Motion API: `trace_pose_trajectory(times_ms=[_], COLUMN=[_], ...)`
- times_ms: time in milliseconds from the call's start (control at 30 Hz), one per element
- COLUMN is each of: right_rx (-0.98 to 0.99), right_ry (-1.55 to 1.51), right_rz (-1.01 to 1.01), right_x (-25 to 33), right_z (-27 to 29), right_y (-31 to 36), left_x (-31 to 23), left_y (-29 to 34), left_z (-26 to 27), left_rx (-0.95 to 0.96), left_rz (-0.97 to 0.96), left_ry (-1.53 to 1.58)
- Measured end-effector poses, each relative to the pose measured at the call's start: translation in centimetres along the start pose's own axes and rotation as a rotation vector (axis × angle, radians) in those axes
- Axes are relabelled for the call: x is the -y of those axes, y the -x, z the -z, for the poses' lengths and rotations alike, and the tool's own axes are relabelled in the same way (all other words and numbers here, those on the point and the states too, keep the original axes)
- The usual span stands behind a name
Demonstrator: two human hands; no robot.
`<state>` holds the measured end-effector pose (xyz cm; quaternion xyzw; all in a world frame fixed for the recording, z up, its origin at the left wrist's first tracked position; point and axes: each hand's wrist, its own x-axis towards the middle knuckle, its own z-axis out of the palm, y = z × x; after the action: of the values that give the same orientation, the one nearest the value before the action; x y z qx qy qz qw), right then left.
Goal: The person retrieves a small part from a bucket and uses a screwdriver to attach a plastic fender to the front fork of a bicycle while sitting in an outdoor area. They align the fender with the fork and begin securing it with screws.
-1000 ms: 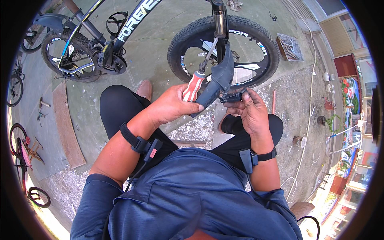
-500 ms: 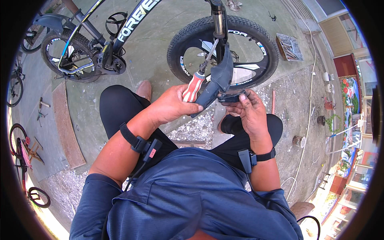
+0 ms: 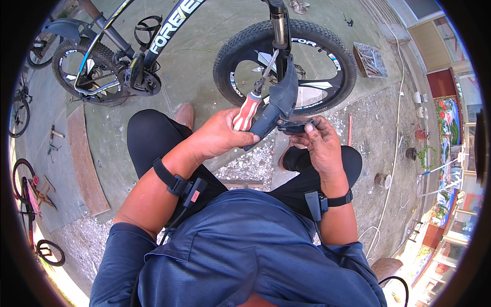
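Observation:
My left hand (image 3: pixel 223 132) is closed round a screwdriver (image 3: pixel 247 113) with a red-and-white striped handle. Its shank points up toward the bicycle's fork. The same hand pinches the lower end of a black plastic mudguard (image 3: pixel 280 101) between thumb and fingers. My right hand (image 3: pixel 319 140) grips a small black bracket (image 3: pixel 296 125) by its right end. That piece sits against the mudguard's right side; whether it is attached I cannot tell. Just beyond both hands stands the bicycle's front wheel (image 3: pixel 240 43), with the fork (image 3: pixel 279 31) above it.
The bicycle frame (image 3: pixel 169 33) extends to the upper left. A tray of tools (image 3: pixel 370 60) lies right of the front wheel. On the left floor are a hammer (image 3: pixel 56 132) and a curved brown board (image 3: pixel 85 158). A pale hose (image 3: pixel 399 102) runs along the right.
The bracket and my right fingers have tilted slightly beside the mudguard. My left hand, the screwdriver and the bicycle look almost unmoved.

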<state>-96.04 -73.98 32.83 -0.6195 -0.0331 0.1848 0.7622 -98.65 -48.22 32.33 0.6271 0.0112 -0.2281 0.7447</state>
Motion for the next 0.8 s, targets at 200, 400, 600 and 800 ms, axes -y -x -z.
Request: trace_pose_trajectory(times_ms=[200, 400, 600, 800], right_rx=[-0.015, -0.019, -0.027, -0.039], right_ry=[-0.031, -0.059, -0.075, -0.062], right_rz=[-0.009, -0.013, -0.021, -0.047], right_x=[0.15, 0.24, 0.10, 0.68], right_z=[-0.14, -0.19, 0.14, -0.37], right_y=[0.00, -0.02, 0.00, 0.03], left_x=[-0.07, -0.47, 0.16, -0.11], left_y=[-0.03, 0.13, -0.11, 0.01], left_z=[0.06, -0.07, 0.11, 0.07], left_rx=[0.010, 0.010, 0.005, 0.006], left_rz=[0.005, 0.002, -0.004, 0.007], left_ry=[-0.005, 0.009, -0.002, 0.006])
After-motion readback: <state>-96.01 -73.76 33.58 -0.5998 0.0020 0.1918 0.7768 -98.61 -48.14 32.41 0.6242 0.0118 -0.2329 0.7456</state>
